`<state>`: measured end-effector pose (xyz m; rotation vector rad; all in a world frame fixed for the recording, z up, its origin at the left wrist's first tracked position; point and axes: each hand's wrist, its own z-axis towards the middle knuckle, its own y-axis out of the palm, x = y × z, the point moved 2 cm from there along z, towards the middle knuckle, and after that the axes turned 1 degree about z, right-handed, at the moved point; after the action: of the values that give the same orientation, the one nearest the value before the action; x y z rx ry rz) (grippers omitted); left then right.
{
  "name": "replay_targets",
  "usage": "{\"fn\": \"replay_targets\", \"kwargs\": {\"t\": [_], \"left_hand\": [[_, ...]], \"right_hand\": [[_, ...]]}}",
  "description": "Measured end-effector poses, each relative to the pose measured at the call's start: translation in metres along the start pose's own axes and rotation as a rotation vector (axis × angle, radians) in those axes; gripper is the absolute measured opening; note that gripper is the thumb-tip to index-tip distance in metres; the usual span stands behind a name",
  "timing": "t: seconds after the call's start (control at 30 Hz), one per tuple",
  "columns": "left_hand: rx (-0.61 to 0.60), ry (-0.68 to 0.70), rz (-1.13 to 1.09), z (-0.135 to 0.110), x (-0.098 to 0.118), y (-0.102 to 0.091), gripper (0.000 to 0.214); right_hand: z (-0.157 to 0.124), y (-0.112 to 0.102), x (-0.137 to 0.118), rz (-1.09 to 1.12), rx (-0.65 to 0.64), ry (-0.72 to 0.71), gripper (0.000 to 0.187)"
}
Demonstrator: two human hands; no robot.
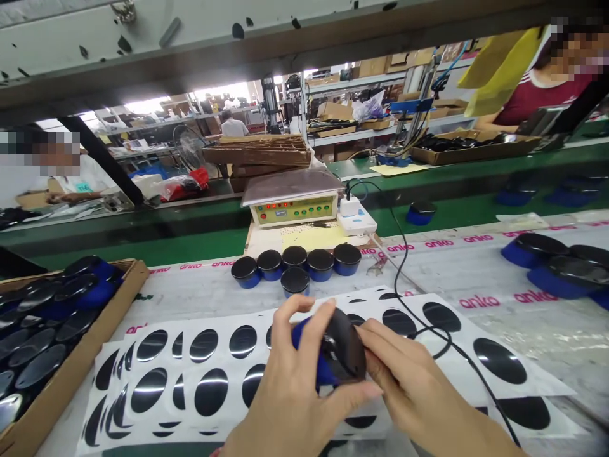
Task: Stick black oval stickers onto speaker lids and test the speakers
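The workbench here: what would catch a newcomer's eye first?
Dead centre, the left hand and right hand clasp a round blue puck with a black top. Beneath them lie white sheets of glossy black oval stickers. Just behind, six similar pucks stand clustered before a tester box with red lights.

1. A grey beam (304,38) crosses overhead.
2. A green conveyor (190,244) runs behind the white bench (499,279).
3. Shelving (380,82) with cardboard boxes (333,111) fills the rear hall.
4. Bright light (228,92) enters at the far back.
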<state>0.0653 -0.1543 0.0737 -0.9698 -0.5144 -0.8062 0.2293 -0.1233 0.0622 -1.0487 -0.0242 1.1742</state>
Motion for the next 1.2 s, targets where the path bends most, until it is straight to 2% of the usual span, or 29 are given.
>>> {"fn": "replay_targets", "kwargs": {"t": [0.07,0.13,0.27,0.33,0.43,0.57,0.63,0.73,0.8,0.83,0.9,0.97,1.07,1.13,1.2], "left_hand": [[-0.029,0.285,0.197,0.000,0.008,0.000,0.074],[-0.023,0.460,0.253,-0.001,0.014,0.004,0.070],[0.250,0.549,0.219,-0.002,0.021,0.010,0.044],[0.250,0.678,0.319,-0.001,0.024,0.010,0.029],[0.112,0.800,0.456,0.004,0.025,0.004,0.024],[-0.013,0.801,0.450,0.009,0.024,-0.007,0.021],[-0.068,0.730,0.408,0.012,0.020,-0.006,0.034],[-0.305,0.579,0.422,0.020,0.011,0.008,0.069],[-0.458,0.534,0.430,0.027,0.006,0.021,0.070],[-0.468,0.536,0.422,0.031,0.004,0.027,0.064],[-0.377,0.549,0.429,0.043,-0.002,0.035,0.054],[-0.277,0.541,0.479,0.056,-0.016,0.042,0.049],[-0.278,0.573,0.587,0.072,-0.048,0.055,0.047],[-0.262,0.607,0.661,0.079,-0.068,0.063,0.047],[-0.220,0.600,0.708,0.082,-0.079,0.068,0.049]], "right_hand": [[-0.004,0.003,0.005,0.093,0.052,0.025,0.021],[-0.009,0.005,0.007,0.107,0.105,0.018,0.022],[-0.017,0.004,0.006,0.059,0.125,-0.012,0.022],[-0.018,0.003,0.004,0.032,0.149,-0.044,0.024],[-0.019,0.002,0.002,-0.006,0.170,-0.077,0.024],[-0.019,0.000,0.008,-0.071,0.194,-0.069,0.018],[-0.022,-0.003,0.012,-0.080,0.187,-0.076,0.016],[-0.028,-0.006,0.017,-0.131,0.050,-0.132,0.019],[-0.035,-0.011,0.022,-0.218,-0.047,-0.158,0.022],[-0.039,-0.016,0.026,-0.278,-0.051,-0.134,0.024],[-0.047,-0.037,0.045,-0.425,0.042,0.040,0.030],[-0.059,-0.071,0.073,-0.599,0.205,0.332,0.036],[-0.081,-0.130,0.123,-0.817,0.411,0.777,0.041],[-0.090,-0.158,0.154,-0.897,0.469,1.005,0.039],[-0.093,-0.173,0.182,-0.919,0.451,1.157,0.041]]}}
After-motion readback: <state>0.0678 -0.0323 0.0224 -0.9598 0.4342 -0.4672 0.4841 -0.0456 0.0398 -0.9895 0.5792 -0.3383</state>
